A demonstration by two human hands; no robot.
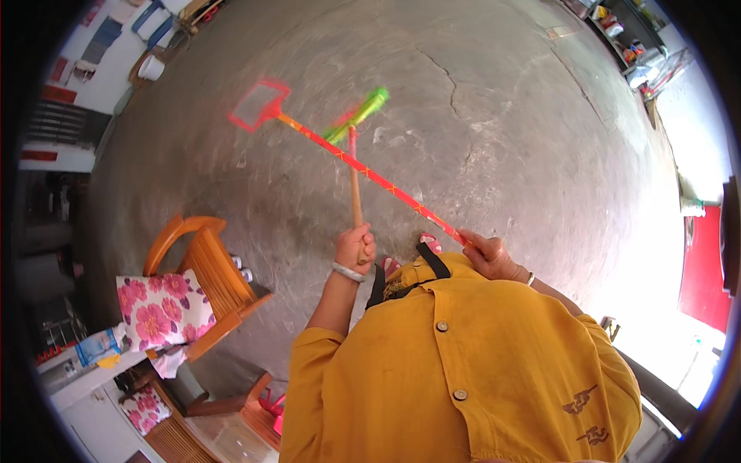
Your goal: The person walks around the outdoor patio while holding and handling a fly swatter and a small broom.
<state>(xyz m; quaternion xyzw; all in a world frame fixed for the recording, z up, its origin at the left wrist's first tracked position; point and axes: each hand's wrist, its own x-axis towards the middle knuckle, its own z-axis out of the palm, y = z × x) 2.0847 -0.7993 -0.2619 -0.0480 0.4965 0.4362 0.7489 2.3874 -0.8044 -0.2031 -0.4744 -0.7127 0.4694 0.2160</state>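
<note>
My left hand [355, 248] is wrapped round the lower end of a broom [355, 193] with a wooden handle. The broom's green head [356, 117] is smeared by motion and lies over the floor ahead. My right hand [492, 257] grips the end of a long red and yellow patterned handle. That pole runs away to the far left, crossing over the broom handle, and ends in a red-framed dustpan [258, 106] with a greyish middle. The dustpan is also blurred; whether it touches the floor I cannot tell.
Grey cracked concrete floor [494, 92] spreads ahead. A wooden chair [224, 270] with a flowered cushion [164, 307] stands at the left, and more wooden furniture [247, 409] behind it. A white bucket [151, 68] is at the far left, a shelf [629, 35] at the far right.
</note>
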